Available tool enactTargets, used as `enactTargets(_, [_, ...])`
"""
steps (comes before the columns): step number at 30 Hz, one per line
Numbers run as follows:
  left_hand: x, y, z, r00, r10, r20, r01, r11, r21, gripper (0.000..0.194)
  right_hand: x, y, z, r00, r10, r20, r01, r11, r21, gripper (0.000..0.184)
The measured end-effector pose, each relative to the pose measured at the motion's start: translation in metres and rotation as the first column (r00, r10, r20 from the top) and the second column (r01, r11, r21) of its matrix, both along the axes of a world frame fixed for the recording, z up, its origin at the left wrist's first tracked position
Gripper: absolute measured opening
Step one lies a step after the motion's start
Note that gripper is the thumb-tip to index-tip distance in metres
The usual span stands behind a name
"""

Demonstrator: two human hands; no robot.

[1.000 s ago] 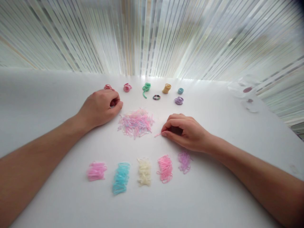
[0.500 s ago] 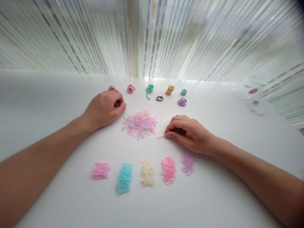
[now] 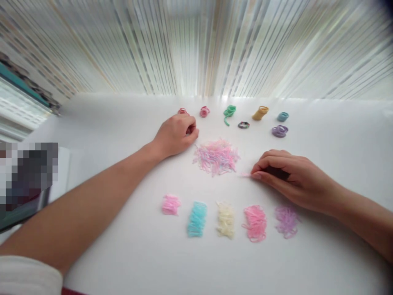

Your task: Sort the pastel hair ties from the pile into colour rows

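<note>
White counter [image 3: 337,254], with a pile of loose pastel rubber bands [image 3: 215,157] in the middle. There are 5 sorted strips [image 3: 225,220] on the pile's near side and 7 small bunches [image 3: 243,125] past it. Right hand [image 3: 291,180], just right of the pile, is nearly closed, pinching 1 pink band [image 3: 245,175] whose long axis points at the pile. Left hand [image 3: 175,135], beyond the pile's left side, is loosely curled; can't tell if it holds anything.

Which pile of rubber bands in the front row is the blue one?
The turquoise pile of small rubber bands, second from the left; the other four are pink, cream, pink and lilac.
</note>
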State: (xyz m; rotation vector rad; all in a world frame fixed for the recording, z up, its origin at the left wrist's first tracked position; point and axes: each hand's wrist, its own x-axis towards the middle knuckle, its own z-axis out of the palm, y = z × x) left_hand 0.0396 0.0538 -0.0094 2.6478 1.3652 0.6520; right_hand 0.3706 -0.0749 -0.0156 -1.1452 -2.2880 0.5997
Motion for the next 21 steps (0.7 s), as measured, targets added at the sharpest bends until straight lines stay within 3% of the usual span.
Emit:
enactTargets(15, [0.000, 0.001, 0.010, 0.993, 0.056, -0.101, -0.057, 0.998, -0.003, 0.020, -0.006, 0.002, 0.009, 1.000, 0.010, -0.003, -0.010, 1.000, -0.004, 0.014])
enactTargets(21, [0.004, -0.004, 0.017, 0.991, 0.052, -0.127, -0.057, 0.998, -0.036, 0.018, -0.006, -0.001, 0.021, 0.998, 0.047, -0.039, -0.050, 0.995, -0.087, 0.018])
